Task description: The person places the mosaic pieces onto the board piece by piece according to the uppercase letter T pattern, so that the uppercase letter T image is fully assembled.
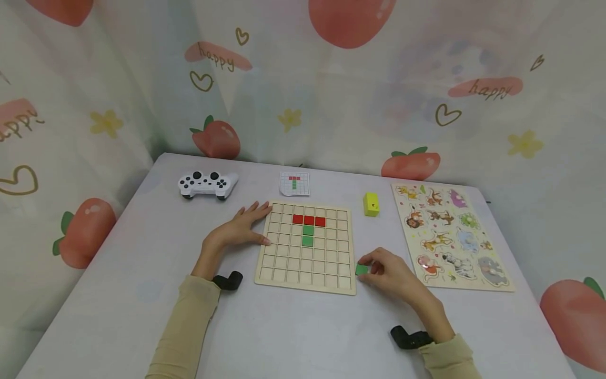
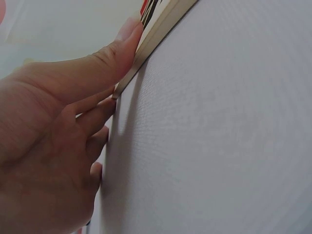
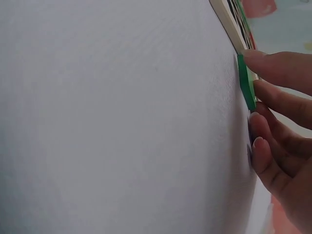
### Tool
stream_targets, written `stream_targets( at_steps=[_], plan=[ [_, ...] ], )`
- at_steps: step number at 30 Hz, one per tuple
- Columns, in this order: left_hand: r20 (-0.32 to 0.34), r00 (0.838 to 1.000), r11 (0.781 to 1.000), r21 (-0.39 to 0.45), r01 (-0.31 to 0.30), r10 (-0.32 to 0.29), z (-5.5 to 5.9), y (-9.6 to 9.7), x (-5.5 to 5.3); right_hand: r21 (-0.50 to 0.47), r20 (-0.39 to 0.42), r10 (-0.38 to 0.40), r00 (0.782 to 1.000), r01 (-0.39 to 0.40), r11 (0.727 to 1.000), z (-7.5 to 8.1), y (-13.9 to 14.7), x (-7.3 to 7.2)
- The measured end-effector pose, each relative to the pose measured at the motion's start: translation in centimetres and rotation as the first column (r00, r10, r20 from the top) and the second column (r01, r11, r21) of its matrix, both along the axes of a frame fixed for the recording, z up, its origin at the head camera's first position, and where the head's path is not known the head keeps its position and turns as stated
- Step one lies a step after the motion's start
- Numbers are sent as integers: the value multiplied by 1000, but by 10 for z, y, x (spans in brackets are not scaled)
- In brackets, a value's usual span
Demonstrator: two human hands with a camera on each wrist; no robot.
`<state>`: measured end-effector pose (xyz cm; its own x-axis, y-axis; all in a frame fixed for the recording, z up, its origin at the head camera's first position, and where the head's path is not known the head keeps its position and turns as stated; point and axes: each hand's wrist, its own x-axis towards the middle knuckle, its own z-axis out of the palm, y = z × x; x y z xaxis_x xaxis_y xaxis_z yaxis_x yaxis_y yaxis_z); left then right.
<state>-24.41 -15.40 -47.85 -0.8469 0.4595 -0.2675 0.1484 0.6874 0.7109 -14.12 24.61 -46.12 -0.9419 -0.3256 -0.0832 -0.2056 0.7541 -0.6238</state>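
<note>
A square wooden grid board [image 1: 303, 289] lies on the table. Three red tiles [image 1: 309, 220] form a row in its upper part, with two green tiles [image 1: 308, 241] in a column below the middle one. Fingers spread, my left hand [image 1: 239, 229] rests along the board's left edge; the left wrist view shows its thumb [image 2: 129, 36] at the rim. My right hand [image 1: 393, 273] pinches a loose green tile [image 1: 361, 270] between thumb and fingers, just off the board's lower right side. In the right wrist view, this green tile [image 3: 245, 83] appears edge-on near the board.
Behind the board lies a paper card [image 1: 286, 187] printed with a red and green T pattern. A white game controller [image 1: 205, 184] is at the back left. To the right are a yellow block [image 1: 371, 205] and an animal puzzle board [image 1: 454, 285].
</note>
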Motion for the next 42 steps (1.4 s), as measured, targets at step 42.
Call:
stream_targets(
  at_steps=[42],
  plan=[
    [51, 998, 1000, 18, -25, 24, 4, 0, 2, -185, -88, -59, 994, 42, 982, -7, -31, -16]
  ],
)
